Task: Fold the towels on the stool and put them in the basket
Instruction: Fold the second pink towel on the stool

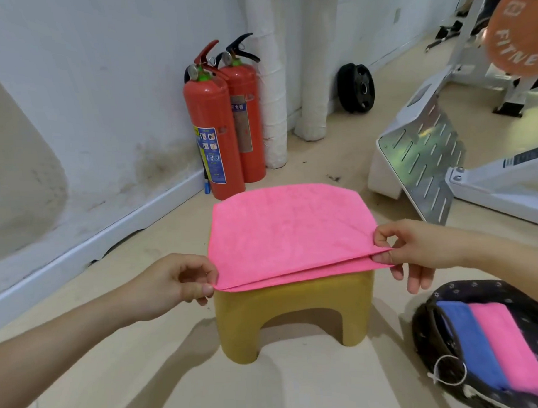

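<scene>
Your left hand (pixel 179 283) and right hand (pixel 415 250) pinch the near corners of the half-folded pink towel (pixel 290 230) on the stool (pixel 296 312); likely fold again before the basket (pixel 478 289).

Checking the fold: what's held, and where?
The folded pink cloth towel on the yellow plastic stool: left-hand grip pinches its near-left corner, right-hand grip its near-right corner.

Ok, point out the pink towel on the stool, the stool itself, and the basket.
pink towel (pixel 287 227), head view, middle of its top layer.
stool (pixel 295 296), head view, bare front wall under the towel.
basket (pixel 484 289), head view, dark patterned far rim.
</scene>
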`<action>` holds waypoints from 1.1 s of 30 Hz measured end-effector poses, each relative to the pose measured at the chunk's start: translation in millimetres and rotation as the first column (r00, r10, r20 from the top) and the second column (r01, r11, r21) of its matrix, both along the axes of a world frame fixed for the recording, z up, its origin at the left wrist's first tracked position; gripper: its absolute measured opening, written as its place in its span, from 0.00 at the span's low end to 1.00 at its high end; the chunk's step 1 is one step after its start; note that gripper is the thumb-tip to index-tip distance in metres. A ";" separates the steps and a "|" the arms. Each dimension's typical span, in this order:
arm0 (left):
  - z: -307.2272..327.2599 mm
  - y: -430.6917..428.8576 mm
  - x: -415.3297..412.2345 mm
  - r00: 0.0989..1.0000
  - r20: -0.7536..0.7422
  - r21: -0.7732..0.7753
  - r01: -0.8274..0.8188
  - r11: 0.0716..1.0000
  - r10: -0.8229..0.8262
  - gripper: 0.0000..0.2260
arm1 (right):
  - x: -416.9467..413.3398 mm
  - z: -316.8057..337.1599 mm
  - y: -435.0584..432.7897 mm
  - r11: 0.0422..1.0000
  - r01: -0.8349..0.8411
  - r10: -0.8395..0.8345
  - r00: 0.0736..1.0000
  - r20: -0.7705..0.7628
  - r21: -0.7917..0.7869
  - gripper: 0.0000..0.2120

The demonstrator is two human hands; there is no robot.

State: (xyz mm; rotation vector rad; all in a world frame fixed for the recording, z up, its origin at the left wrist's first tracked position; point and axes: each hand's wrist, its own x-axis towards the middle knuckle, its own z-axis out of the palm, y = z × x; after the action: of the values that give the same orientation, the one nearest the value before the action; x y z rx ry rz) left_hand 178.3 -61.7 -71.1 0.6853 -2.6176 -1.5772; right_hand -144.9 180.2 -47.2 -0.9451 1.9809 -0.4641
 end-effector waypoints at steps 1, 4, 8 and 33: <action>-0.6 0.1 0.4 1.000 0.008 0.045 -0.006 0.999 0.006 0.05 | -0.3 0.7 0.5 1.000 -0.009 0.009 1.000 0.019 0.020 0.11; -3.7 2.5 1.9 0.999 0.043 0.131 -0.013 0.991 0.008 0.03 | -4.3 -1.3 4.0 0.999 0.015 -0.011 0.994 0.108 -0.032 0.09; -2.6 6.9 6.3 0.993 0.113 0.196 -0.034 0.980 0.012 0.15 | -10.9 -4.6 10.4 1.000 0.005 -0.001 0.977 0.213 -0.018 0.09; -29.3 48.6 7.8 0.942 0.049 0.425 -0.321 0.846 0.333 0.12 | 23.0 20.6 -22.9 0.975 -0.216 0.179 0.628 -0.757 0.052 0.23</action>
State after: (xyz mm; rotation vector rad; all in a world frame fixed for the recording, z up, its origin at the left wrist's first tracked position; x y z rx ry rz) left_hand 186.2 -13.1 -100.3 1.0537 -1.9915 -2.0320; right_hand -122.0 157.3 -26.6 -1.5527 2.5638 0.0616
